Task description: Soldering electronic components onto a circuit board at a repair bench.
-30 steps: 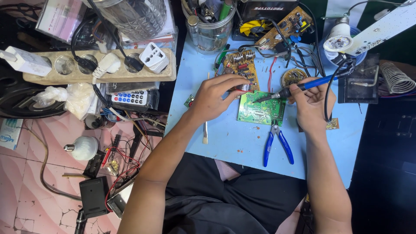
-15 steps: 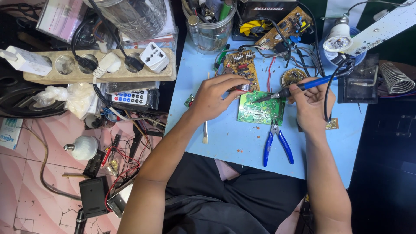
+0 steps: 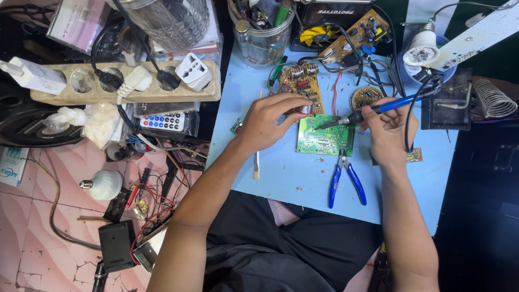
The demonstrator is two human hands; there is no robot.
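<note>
The green board [image 3: 325, 135] lies flat on the blue desk [image 3: 281, 178], just above the blue pliers [image 3: 346, 181]. The right hand [image 3: 386, 130] is closed around a blue iron [image 3: 373, 111], and its tip is down on the board's top edge. The left hand [image 3: 267, 121] has its fingers pinched near that same spot, maybe on thin wire, but it is too small to tell. This looks like the joining step. Next, both hands need to keep very steady.

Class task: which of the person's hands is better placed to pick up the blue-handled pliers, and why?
The left hand. It holds no tool that shows, only touching the green circuit board. The right hand grips the soldering iron. The blue-handled pliers lie between them.
</note>
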